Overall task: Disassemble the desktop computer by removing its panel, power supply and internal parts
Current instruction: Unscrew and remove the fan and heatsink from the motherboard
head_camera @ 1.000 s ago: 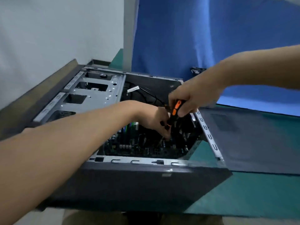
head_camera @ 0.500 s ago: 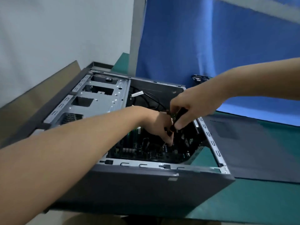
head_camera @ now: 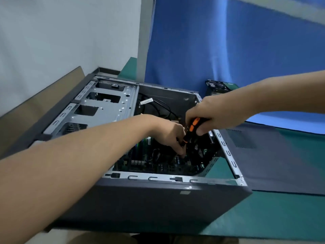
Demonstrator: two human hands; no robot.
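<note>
The grey desktop case (head_camera: 158,205) lies on its side, open on top, with the motherboard (head_camera: 158,164) showing inside. My right hand (head_camera: 209,113) grips a black and orange screwdriver (head_camera: 191,127) that points down into the case. My left hand (head_camera: 172,136) reaches in beside it, fingers curled at the screwdriver's lower end near the board; what the fingertips hold is hidden. A silver drive cage (head_camera: 105,110) fills the case's far left part. Black cables (head_camera: 161,106) run along the back wall.
The removed grey side panel (head_camera: 274,159) lies flat on the green table (head_camera: 263,217) to the right. A dark part (head_camera: 218,86) stands behind the case against the blue backdrop. A white wall and brown board are at the left.
The screwdriver's orange handle, covered by my right fingers half a second ago, shows again. Both hands stay over the same spot in the case. The camera has shifted slightly.
</note>
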